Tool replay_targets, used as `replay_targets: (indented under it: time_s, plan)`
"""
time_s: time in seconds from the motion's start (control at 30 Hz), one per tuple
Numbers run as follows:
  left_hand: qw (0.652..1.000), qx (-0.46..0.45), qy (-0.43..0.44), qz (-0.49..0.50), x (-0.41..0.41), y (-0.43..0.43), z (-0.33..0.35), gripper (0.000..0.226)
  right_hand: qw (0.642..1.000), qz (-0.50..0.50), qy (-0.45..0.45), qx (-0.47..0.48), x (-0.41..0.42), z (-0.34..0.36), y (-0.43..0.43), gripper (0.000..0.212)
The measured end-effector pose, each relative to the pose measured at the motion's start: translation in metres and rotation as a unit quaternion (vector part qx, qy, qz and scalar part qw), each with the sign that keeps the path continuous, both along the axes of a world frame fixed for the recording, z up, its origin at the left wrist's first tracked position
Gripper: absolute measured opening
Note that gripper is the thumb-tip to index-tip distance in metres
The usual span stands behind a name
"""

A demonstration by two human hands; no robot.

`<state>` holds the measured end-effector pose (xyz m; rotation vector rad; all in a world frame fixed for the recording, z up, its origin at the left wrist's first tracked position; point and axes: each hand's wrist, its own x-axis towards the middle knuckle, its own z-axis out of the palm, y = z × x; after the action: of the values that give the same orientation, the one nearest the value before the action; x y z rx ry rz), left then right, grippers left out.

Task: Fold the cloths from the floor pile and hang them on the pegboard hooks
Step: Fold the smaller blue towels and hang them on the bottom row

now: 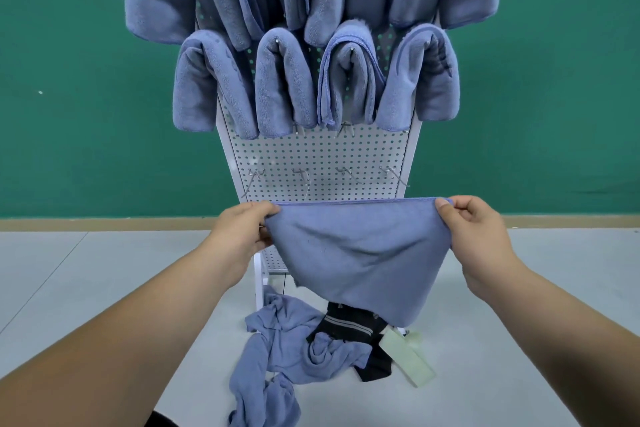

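- Head view: a blue cloth [356, 253] hangs in the air in front of the lower part of the pegboard [318, 156], stretched between two hands. Its top edge is straight, with a stitched hem, and the rest sags into a soft rounded triangle.
- The left hand [242, 229] pinches the top left corner; its grip is clamped on the fabric.
- The right hand [474, 229] pinches the top right corner, and its grip is clamped on the cloth in the same way.
- The pegboard is a white sheet with many small round holes. A row of thin wire hooks [343, 173] shows just above the held cloth.
- Higher up, folded cloths [284, 80] of thick, fleecy blue fabric hang in two rows, each like an upside-down U.
- On the smooth grey floor [104, 270], a pile [287, 340] of crumpled blue cloths lies at the foot of the board. It touches a black cloth [349, 326] with grey stripes, and a flat pale green piece [412, 360] lies just beside.
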<state>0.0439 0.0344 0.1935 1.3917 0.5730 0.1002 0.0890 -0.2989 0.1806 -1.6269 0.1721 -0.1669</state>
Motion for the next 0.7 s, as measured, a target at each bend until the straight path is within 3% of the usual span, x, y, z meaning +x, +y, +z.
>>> replay_targets:
  time_s: [0.17,0.37,0.5,0.7]
  plan:
    - [1.000,0.008,0.013,0.009,-0.006,-0.023,0.004,0.007,0.998,-0.050,0.041,-0.021,-0.002,-0.003,0.018,0.017]
    - [0.998,0.044,-0.004,-0.034,-0.017,-0.062,0.005,0.021,0.999,0.033,0.029,-0.029,-0.020,-0.002,0.056,0.017]
    - [0.997,0.060,-0.014,-0.055,-0.021,-0.082,0.003,0.012,0.994,0.085,0.010,-0.070,-0.031,-0.004,0.076,0.011]
    - [0.993,0.092,-0.030,-0.074,-0.021,-0.095,-0.004,0.008,0.980,0.085,-0.055,-0.172,-0.041,0.001,0.088,0.007]
